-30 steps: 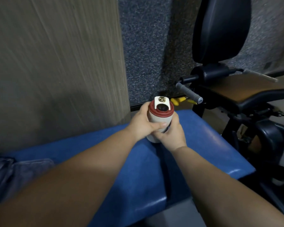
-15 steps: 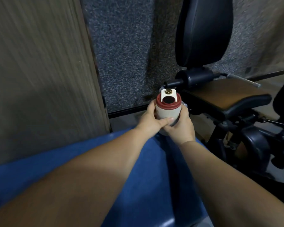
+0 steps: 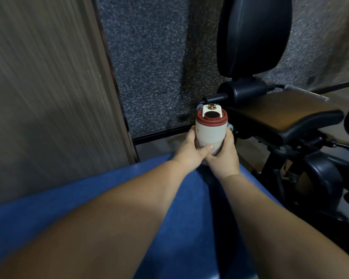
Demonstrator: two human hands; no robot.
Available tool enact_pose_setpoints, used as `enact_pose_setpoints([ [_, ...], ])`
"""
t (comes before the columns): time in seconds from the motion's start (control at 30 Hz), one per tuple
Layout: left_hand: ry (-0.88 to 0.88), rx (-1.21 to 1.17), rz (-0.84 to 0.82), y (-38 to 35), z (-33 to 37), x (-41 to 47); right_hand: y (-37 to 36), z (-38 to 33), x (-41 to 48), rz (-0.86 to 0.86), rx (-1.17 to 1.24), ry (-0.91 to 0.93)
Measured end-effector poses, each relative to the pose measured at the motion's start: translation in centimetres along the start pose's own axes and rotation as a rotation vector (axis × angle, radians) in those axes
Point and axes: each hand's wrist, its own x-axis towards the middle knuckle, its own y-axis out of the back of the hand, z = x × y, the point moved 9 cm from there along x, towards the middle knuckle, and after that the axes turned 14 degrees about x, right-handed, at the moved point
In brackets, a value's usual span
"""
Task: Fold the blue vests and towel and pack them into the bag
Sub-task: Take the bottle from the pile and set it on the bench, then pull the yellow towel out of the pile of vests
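Vests, towel and bag lay out of view. Fingers of both hands curled round one cream tumbler, held upright: the left hand laid its thumb across the front, the right hand cupped the lower right side. Its red lid bore a white flip cap with a gold clasp; a side mark was unreadable. Below lay one blue padded bench, a black exercise machine at right.
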Motion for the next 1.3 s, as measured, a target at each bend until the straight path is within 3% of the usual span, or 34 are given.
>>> enact_pose_setpoints([
  [0.43,0.205,0.229,-0.087,-1.0,-3.0,-4.1,0.2,1.9,-4.5,0.094,-0.269,-0.248],
  [0.67,0.236,0.378,-0.101,3.7,-6.7,-11.2,-3.1,0.6,-11.2,0.159,-0.385,-0.376],
  [0.8,0.293,0.462,-0.062,9.4,-9.4,-16.8,-9.2,-1.5,-15.2,0.023,-0.465,-0.356],
  [1.0,0.353,0.607,0.164,22.1,-13.7,-27.4,-23.4,-4.4,-21.4,-0.338,-0.395,-0.286],
  [1.13,0.363,0.800,0.320,31.1,-16.3,-35.0,-33.0,-7.2,-27.0,-0.533,-0.343,-0.210],
  [1.3,0.275,1.163,0.343,38.5,-16.9,-41.8,-42.0,-11.0,-33.4,-0.714,-0.300,-0.105],
])
